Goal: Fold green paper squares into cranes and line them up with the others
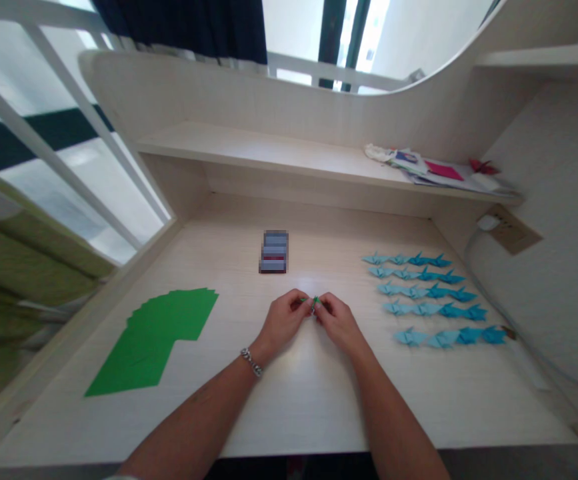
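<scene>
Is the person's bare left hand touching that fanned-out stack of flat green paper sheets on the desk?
Apart. The head view plainly shows a strip of pale wooden desktop between the left hand and the green paper sheets.

Your left hand (283,323) and right hand (337,323) pinch a small folded green paper (315,301) over the bench (293,413). Overlapping green paper sheets (153,340) lie to your left. Five rows of blue origami cranes (437,291) lie to your right. A chain bracelet (252,362) encircles your left wrist (263,349).
</scene>
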`<state>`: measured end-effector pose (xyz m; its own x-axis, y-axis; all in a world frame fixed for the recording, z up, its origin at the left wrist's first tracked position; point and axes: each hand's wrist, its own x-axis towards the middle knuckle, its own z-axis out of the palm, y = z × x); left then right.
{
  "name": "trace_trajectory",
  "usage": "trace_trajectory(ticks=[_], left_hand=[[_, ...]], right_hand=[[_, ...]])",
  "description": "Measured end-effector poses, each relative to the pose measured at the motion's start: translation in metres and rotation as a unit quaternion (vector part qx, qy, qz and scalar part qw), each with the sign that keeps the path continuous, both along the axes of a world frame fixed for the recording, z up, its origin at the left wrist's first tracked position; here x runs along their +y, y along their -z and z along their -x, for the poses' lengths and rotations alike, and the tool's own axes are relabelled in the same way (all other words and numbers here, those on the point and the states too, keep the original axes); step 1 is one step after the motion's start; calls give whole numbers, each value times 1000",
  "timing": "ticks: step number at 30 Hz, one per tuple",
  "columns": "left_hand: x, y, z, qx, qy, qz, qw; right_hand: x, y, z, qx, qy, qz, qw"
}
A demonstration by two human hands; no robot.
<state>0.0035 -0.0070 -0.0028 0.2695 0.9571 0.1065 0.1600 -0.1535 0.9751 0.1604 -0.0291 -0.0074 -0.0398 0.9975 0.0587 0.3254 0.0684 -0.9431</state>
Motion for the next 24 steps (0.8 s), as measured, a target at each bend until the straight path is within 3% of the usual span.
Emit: trace_trajectory(ticks=[7,15,19,24], left_hand=[[-2,-1,0,-36,64,99,992],[-8,-10,2,74,70,-4,995],[-7,-10,2,68,60,-6,996],[-2,-6,-1,-48,87,96,990]], right_hand=[[0,-2,-5,45,-56,23,997],[-3,-5,-4,51,-60,40,996],[-4,-8,-5,36,-68,42,996],[-2,-10,-5,197,-81,121,970]])
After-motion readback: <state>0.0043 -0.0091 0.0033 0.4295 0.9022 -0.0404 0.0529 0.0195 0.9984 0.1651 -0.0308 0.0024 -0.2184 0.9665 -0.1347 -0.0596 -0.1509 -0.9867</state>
